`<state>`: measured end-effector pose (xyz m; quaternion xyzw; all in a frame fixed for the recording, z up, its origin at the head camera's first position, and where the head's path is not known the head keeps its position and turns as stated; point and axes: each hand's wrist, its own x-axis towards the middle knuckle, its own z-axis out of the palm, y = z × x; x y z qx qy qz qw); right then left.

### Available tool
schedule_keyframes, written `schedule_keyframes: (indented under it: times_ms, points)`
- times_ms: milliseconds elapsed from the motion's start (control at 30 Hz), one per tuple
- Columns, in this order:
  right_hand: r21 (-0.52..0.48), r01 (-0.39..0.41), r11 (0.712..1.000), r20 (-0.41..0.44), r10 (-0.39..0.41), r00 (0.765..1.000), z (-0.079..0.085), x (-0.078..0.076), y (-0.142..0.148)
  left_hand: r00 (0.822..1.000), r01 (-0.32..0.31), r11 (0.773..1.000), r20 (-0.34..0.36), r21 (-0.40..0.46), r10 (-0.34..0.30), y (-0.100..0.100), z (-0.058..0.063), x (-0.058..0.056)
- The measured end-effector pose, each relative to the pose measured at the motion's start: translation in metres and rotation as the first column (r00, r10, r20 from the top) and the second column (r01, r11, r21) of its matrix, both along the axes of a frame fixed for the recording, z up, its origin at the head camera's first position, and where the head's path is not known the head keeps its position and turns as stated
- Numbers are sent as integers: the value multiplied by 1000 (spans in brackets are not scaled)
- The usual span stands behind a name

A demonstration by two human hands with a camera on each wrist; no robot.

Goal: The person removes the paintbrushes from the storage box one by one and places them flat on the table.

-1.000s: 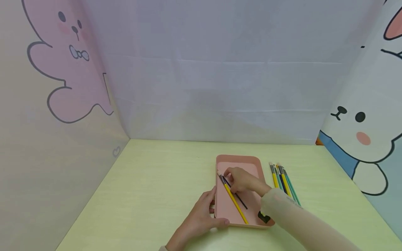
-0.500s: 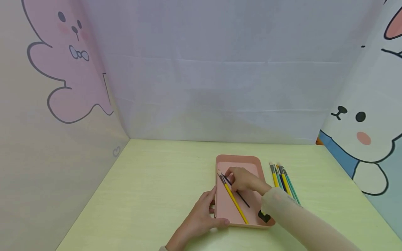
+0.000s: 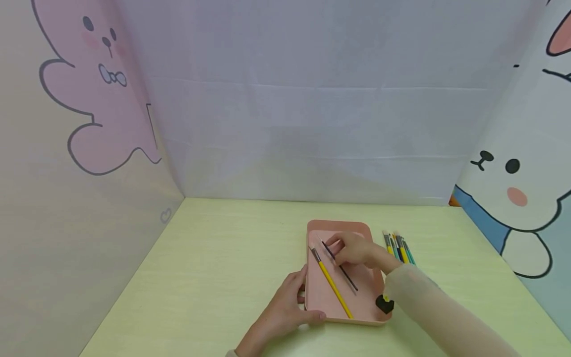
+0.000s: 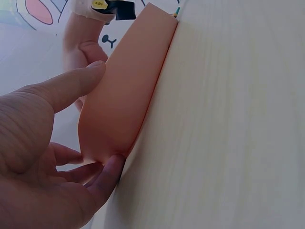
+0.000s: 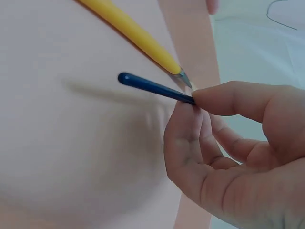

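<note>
The pink tray (image 3: 339,225) stands on the table, and my left hand (image 3: 287,305) grips its near left corner. In the left wrist view, the thumb is at the rim and the fingers (image 4: 107,176) curl against the outer side. Over the tray, my right hand (image 3: 352,249) pinches a slim dark blue paintbrush (image 5: 152,87) between thumb and fingertips. Its shadow falls on the tray floor, apart from the handle. A yellow-handled paintbrush (image 3: 335,288) lies slantwise in the tray's left part, bristles toward the far left corner.
To the tray's right, several paintbrushes (image 3: 396,244) with yellow, green and dark handles lie side by side on the table (image 3: 223,272), partly hidden by the right sleeve (image 3: 428,297). Printed cloth walls (image 3: 290,124) enclose the back and sides.
My right hand has lifted the dark blue paintbrush off the tray floor and shifted slightly right with it. The left hand and the yellow paintbrush stay where they were.
</note>
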<state>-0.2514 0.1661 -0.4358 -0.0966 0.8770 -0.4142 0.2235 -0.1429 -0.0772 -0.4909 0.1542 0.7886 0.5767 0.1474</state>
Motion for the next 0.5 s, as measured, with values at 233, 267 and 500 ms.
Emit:
schedule_keyframes:
  times_ms: [233,267,500]
  points:
    - [-126,-44,991,29,48,998,9,-2,18,1000,-6,1000,2,-6,6,1,0,-1]
    - [-143,-52,988,24,55,998,10,-3,21,1000,-6,1000,2,-4,6,1,-1,-1]
    - [-220,10,975,61,3,998,23,-1,39,1000,-13,1000,6,-20,13,2,-1,-2]
